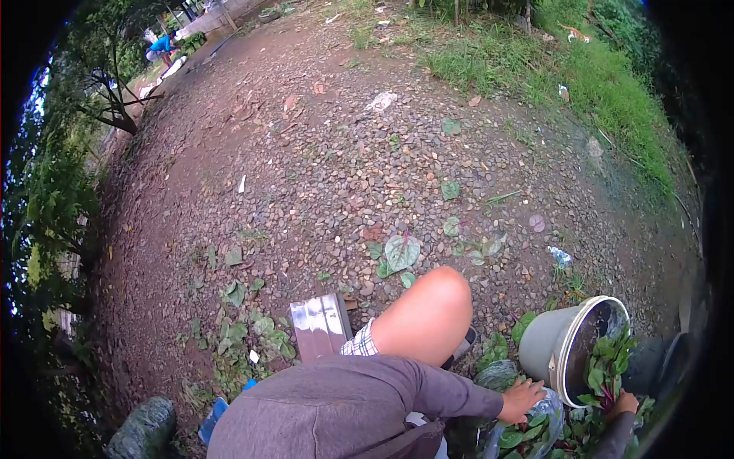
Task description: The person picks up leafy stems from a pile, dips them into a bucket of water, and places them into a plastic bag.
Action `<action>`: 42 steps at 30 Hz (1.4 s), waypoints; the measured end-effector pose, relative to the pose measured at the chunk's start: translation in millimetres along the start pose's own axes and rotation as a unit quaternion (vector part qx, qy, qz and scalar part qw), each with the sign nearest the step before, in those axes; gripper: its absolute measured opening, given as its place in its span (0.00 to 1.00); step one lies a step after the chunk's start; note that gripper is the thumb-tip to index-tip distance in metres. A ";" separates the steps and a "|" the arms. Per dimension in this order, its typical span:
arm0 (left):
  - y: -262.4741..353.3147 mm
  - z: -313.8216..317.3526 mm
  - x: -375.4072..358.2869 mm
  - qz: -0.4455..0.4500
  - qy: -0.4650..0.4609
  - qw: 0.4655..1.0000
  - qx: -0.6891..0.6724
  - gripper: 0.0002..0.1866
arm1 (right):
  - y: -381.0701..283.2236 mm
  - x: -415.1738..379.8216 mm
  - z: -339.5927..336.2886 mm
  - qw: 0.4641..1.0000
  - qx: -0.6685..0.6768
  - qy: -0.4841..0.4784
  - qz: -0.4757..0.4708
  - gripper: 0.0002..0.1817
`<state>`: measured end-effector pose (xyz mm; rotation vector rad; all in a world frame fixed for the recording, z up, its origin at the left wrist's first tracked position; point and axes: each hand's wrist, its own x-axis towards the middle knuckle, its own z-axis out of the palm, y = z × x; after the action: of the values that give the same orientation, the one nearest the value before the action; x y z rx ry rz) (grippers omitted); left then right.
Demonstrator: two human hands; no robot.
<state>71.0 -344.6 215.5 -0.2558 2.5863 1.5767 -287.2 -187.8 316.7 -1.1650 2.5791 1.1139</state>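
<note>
At the lower right, my left hand [523, 400] rests with its fingers spread on a clear plastic bag [552, 419] that has green leaves in it. My right hand [625, 404] is closed around the reddish stems of leafy greens [608, 363], beside the rim of a grey bucket [547, 344]. The bucket leans over, its pale rim facing right and dark soil or a dark inside showing. Leaves of the greens lie across its opening. More leaves lie around both hands.
A metal sheet piece [321, 325] is left of my bare knee [440, 306]. Loose leaves [401, 252] lie on the gravel [344, 176]. A filled sack [144, 428] is at the lower left. A person in blue [162, 46] bends far off; a cat [575, 34] is in the grass.
</note>
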 end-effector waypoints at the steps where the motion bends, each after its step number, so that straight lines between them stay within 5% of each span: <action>1: -0.9 -1.3 -1.1 -0.010 -0.006 1.000 -0.009 0.47 | -4.1 -9.1 15.2 1.000 0.007 -0.030 0.001 0.31; 4: -10.1 11.6 2.2 -0.016 0.032 0.999 0.010 0.48 | 2.2 -30.9 25.0 0.997 0.067 -0.037 0.008 0.32; 6: -6.0 5.4 -1.6 -0.023 0.035 0.999 -0.006 0.49 | -10.4 -68.5 -27.7 0.987 0.150 0.022 0.055 0.32; 9: -5.0 1.6 -0.9 -0.040 0.044 0.998 -0.016 0.50 | 0.5 -73.8 -6.2 0.956 0.261 0.112 0.076 0.34; 11: -8.9 8.0 8.3 -0.071 0.034 0.996 -0.032 0.50 | -8.2 -72.4 8.8 0.958 0.260 0.083 0.093 0.39; 12: -15.8 15.2 13.3 -0.063 0.074 0.994 -0.043 0.43 | -21.8 -70.2 6.7 0.973 0.211 -0.034 0.086 0.41; 14: -38.6 23.8 31.1 -0.097 0.065 0.990 -0.079 0.35 | -41.9 -68.4 47.2 0.982 0.164 -0.020 0.093 0.42; 15: -40.8 32.3 39.0 -0.108 0.047 0.988 -0.101 0.32 | -32.5 -66.6 59.5 0.962 0.265 -0.022 0.063 0.49; 17: -29.3 10.3 27.3 -0.134 0.010 0.978 -0.162 0.25 | -21.4 -75.4 88.0 0.912 0.398 0.091 0.028 0.43; 18: -31.9 14.5 31.6 -0.123 0.035 0.982 -0.139 0.25 | -17.4 -78.2 105.0 0.834 0.543 0.096 0.003 0.36; 19: -27.6 10.4 30.5 -0.110 0.050 0.986 -0.112 0.25 | -15.3 -93.1 84.4 0.843 0.536 0.019 0.035 0.30; 22: -17.9 -0.2 37.9 -0.100 0.064 0.989 -0.087 0.25 | -12.2 -132.5 82.0 0.748 0.651 0.073 0.107 0.19; 25: -4.3 -12.7 45.8 -0.098 0.027 0.994 -0.043 0.28 | -5.7 -173.0 66.9 0.721 0.680 0.062 0.122 0.16; 29: 9.5 -16.4 54.7 -0.069 0.028 0.996 0.052 0.21 | -13.7 -219.6 59.7 0.618 0.776 0.108 0.066 0.40; 32: 23.8 -19.6 61.8 -0.070 0.019 0.995 0.069 0.17 | -28.9 -247.7 39.5 0.616 0.777 0.118 0.052 0.44; 33: 23.5 -17.8 67.3 -0.068 0.013 0.996 0.057 0.16 | -31.9 -255.0 45.5 0.584 0.807 0.057 0.069 0.45; 35: 17.3 -10.8 81.5 -0.063 0.002 0.997 0.035 0.15 | -54.3 -260.7 29.8 0.577 0.814 0.045 0.039 0.47; 37: 15.8 -4.2 86.3 -0.087 -0.047 0.983 -0.152 0.17 | -84.0 -251.9 24.0 0.667 0.734 0.125 -0.037 0.47; 39: 26.2 0.6 79.1 -0.155 -0.072 0.903 -0.395 0.18 | -123.4 -230.9 77.1 0.675 0.735 0.067 -0.005 0.43; 41: 35.7 -5.0 69.8 -0.220 -0.132 0.821 -0.510 0.18 | -160.9 -225.6 78.3 0.777 0.616 0.005 0.133 0.39; 42: 21.6 -1.9 72.9 -0.240 -0.147 0.787 -0.549 0.18 | -178.9 -223.3 74.7 0.800 0.576 0.055 0.157 0.39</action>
<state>-4.7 -343.3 222.5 -0.6071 0.9742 2.3893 -22.5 -80.7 239.8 -0.4717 2.7225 -0.5963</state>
